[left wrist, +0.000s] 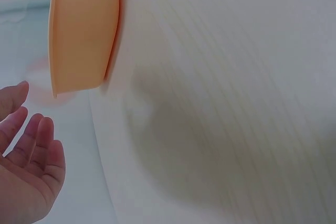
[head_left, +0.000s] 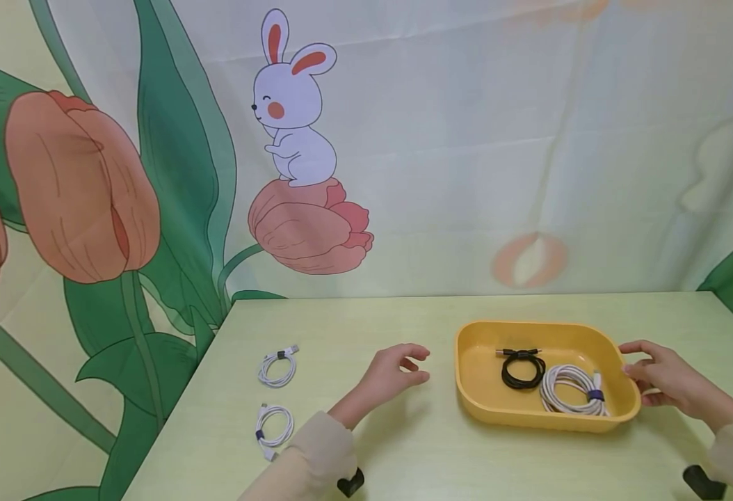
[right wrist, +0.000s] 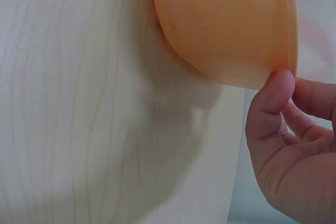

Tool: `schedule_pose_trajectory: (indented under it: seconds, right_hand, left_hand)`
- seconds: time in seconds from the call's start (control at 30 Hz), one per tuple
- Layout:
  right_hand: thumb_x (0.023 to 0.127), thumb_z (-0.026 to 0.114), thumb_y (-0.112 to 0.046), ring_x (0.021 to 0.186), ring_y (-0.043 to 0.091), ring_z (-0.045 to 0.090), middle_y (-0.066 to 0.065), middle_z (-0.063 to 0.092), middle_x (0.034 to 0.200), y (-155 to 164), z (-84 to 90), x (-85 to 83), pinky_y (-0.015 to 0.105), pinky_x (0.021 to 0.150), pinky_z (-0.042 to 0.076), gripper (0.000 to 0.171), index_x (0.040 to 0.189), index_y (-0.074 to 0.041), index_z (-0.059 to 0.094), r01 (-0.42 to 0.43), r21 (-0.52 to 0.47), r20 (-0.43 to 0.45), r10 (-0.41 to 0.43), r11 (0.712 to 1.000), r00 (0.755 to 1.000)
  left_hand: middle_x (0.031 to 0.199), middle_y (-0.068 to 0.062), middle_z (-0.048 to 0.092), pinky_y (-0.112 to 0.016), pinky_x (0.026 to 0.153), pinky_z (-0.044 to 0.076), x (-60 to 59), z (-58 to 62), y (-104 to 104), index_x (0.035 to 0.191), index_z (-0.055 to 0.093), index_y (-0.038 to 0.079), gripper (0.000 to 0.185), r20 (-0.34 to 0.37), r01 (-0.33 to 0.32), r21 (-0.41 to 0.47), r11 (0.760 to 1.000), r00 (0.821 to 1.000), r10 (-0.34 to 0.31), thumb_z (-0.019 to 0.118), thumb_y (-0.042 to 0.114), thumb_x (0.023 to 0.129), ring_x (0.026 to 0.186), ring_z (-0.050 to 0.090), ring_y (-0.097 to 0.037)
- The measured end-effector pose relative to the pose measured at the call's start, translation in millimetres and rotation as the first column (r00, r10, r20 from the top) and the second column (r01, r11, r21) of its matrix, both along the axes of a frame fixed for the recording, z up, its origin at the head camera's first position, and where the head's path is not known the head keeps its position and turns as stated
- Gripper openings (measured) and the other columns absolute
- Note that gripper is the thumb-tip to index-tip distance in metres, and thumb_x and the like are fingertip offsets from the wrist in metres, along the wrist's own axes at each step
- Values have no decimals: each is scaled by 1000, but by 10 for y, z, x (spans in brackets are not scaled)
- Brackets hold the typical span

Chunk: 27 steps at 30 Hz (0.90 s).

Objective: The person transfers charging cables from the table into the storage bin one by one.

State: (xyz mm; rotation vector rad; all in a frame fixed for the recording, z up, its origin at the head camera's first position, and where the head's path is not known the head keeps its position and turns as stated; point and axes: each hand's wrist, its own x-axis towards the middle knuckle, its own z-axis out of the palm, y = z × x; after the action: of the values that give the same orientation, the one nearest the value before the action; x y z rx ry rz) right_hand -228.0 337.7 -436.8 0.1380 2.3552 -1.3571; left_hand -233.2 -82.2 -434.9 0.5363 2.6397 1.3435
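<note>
A yellow plastic tray (head_left: 492, 410) stands on the right part of the table. Inside it lie a coiled black cable (head_left: 521, 381) and, to its right, a thicker coiled white cable (head_left: 572, 390) with a dark blue strap. At the tray's right end my right hand (head_left: 670, 379) pinches the rim; the thumb (right wrist: 278, 90) shows at the rim's outside in the right wrist view. My left hand (head_left: 394, 376) hovers left of the tray, apart from it, its fingers loosely bent around nothing.
Two coiled white cables lie on the table's left side, one with a black tie (head_left: 277, 367) farther back, one with a blue tie (head_left: 274, 428) nearer, by the left sleeve (head_left: 319, 452). A printed curtain (head_left: 429, 174) hangs behind the table's back edge.
</note>
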Motion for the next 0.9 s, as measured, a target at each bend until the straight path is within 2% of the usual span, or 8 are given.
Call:
schedule_pose_trajectory:
  seconds: [0.4,0.9]
  right_hand:
    - [92,42,-14,66,17,52,5,54,85,7,40,-43,29,59,50,53,132,6,14,-12,5,14,12,1000,1000]
    - [91,46,-17,67,17,53,5,54,84,7,21,-39,29,60,51,57,132,5,14,-6,-1,16,6,1000,1000]
  left_hand:
    - [110,-10,60,-23,69,49,1,-16,-122,110,59,10,32,28,-30,18,999,999,29,65,14,79,89,58,-19]
    - [110,-13,59,-24,68,48,41,-101,-217,110,59,10,32,42,-35,19,999,999,34,65,15,79,90,57,-21]
